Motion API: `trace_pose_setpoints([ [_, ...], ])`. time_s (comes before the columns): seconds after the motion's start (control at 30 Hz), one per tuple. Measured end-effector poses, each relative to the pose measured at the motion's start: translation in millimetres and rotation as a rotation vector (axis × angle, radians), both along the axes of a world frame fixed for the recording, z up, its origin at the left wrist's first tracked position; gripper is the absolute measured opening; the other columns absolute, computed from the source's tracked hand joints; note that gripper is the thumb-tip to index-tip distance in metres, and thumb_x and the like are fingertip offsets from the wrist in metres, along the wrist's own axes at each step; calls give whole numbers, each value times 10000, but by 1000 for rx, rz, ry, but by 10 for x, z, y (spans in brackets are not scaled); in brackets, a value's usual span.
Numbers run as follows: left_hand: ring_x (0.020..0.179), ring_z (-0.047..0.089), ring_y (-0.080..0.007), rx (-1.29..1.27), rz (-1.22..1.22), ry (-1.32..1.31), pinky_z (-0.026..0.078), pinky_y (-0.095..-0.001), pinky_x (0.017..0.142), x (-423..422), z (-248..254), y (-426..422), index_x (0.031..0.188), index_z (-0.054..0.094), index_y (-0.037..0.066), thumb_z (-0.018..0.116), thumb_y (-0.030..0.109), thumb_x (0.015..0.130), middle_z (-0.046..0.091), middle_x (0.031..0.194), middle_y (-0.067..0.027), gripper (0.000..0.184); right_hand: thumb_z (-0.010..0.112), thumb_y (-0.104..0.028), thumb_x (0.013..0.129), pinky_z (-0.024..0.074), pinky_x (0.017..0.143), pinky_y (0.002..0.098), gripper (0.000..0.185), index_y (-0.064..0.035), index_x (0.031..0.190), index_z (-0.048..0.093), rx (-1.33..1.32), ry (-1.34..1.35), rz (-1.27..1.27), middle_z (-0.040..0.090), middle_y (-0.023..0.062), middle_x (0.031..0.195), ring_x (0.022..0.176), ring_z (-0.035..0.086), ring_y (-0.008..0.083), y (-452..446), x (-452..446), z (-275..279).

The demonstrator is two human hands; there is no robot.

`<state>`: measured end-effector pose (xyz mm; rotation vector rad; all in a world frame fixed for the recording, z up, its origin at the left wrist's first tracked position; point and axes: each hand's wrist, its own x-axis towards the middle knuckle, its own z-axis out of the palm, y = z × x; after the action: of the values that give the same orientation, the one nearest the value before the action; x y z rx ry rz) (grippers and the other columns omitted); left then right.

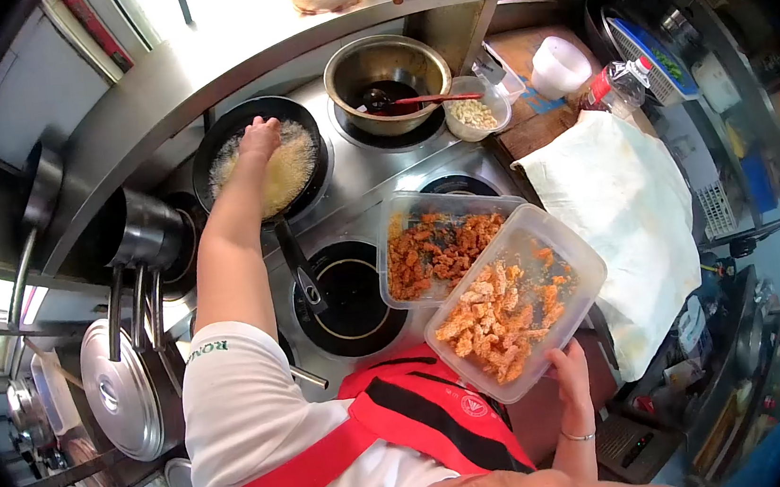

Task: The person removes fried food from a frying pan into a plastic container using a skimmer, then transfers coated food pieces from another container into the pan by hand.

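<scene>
My left hand (259, 137) is over the frying pan (308, 119), with its fingers bent together. Whatever they may hold is hidden from view. Beneath the hand, pale oil (292, 166) bubbles and foams. My right hand (571, 375) grips the lower right edge of a clear plastic container (584, 266), which is tilted. Inside it lie several orange, flour-coated strips of food (492, 313). This container overlaps a second plastic container (405, 206) that holds darker, reddish-brown pieces (429, 249).
A metal pot (341, 68) with dark liquid and a red-handled utensil (437, 99) stands behind. Beside it sits a tub of pale chopped food (472, 117). A white cloth (625, 219) covers the right counter. Saucepans (146, 231) and a large lid (120, 391) are at left.
</scene>
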<state>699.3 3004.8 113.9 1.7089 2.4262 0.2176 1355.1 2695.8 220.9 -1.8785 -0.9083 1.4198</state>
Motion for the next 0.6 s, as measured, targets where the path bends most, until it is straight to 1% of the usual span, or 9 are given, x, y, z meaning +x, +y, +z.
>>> trace_pose_setpoints([
  [0.13, 1056, 524, -322, 190, -101, 164, 466, -406, 889, -14, 58, -83, 1149, 581, 266, 551, 174, 847, 463, 1265, -72, 316, 540, -57, 734, 470, 597, 259, 365, 35, 1087, 513, -41, 35, -40, 603, 82, 925, 741, 587, 152, 90, -122, 153],
  [0.2, 1052, 529, -313, 291, -253, 297, 457, -394, 900, -98, 86, -51, 1116, 593, 159, 559, 55, 808, 521, 1204, -110, 326, 543, -59, 738, 472, 621, 265, 403, 37, 1127, 507, -33, -42, 33, 611, 86, 961, 784, 591, 159, 98, -65, 129],
  [0.23, 1065, 526, -310, 526, -493, 55, 448, -383, 908, -13, 395, -195, 1094, 598, 93, 519, 40, 814, 538, 1180, -135, 296, 541, -67, 744, 476, 664, 275, 426, 34, 1156, 505, 49, 49, 9, 617, 95, 1004, 833, 593, 168, 56, 58, -143],
  [0.3, 1119, 510, -293, 492, -469, 242, 428, -366, 932, 687, 1102, -763, 1154, 574, 77, 514, 17, 821, 522, 1208, -145, 343, 546, -85, 746, 470, 724, 281, 411, 51, 1132, 520, -48, -101, 60, 621, 112, 1011, 859, 593, 174, 109, -48, 120],
  [0.33, 1115, 522, -260, 481, -335, -188, 433, -342, 923, 1100, 1440, -1081, 1203, 545, 77, 517, 34, 861, 523, 1216, -123, 346, 547, -92, 745, 470, 722, 281, 408, 57, 1123, 521, -5, -83, 64, 622, 117, 1004, 858, 593, 173, 115, -49, 129],
  [0.37, 1095, 536, -224, 467, -346, -388, 440, -320, 903, 1446, 1670, -1372, 1227, 530, 79, 511, 56, 892, 528, 1211, -107, 336, 549, -99, 743, 470, 720, 281, 405, 63, 1114, 522, 42, -64, 75, 624, 123, 997, 857, 594, 172, 100, -26, 114],
  [0.47, 1065, 547, -169, 286, -332, -718, 444, -278, 858, 2458, 1996, -2126, 1172, 571, 73, 556, 8, 841, 570, 1160, -73, 338, 546, -101, 738, 470, 747, 286, 402, 71, 1101, 521, 34, -71, 90, 626, 136, 990, 874, 595, 176, 87, 89, 22],
  [0.5, 1084, 543, -191, 360, -588, -708, 444, -284, 876, 2643, 1878, -2259, 1147, 579, 58, 590, -13, 796, 567, 1166, -89, 359, 550, -108, 732, 468, 761, 289, 404, 76, 1090, 522, 72, -54, 97, 627, 146, 983, 880, 598, 185, 82, 99, -48],
  [0.6, 1173, 476, -270, 134, -879, -800, 363, -357, 1012, 3512, 1769, -2648, 1222, 521, 63, 666, 16, 728, 515, 1243, -117, 517, 560, -126, 718, 464, 783, 300, 410, 86, 1066, 527, 147, -64, 121, 626, 171, 970, 887, 604, 210, 75, 172, -176],
])
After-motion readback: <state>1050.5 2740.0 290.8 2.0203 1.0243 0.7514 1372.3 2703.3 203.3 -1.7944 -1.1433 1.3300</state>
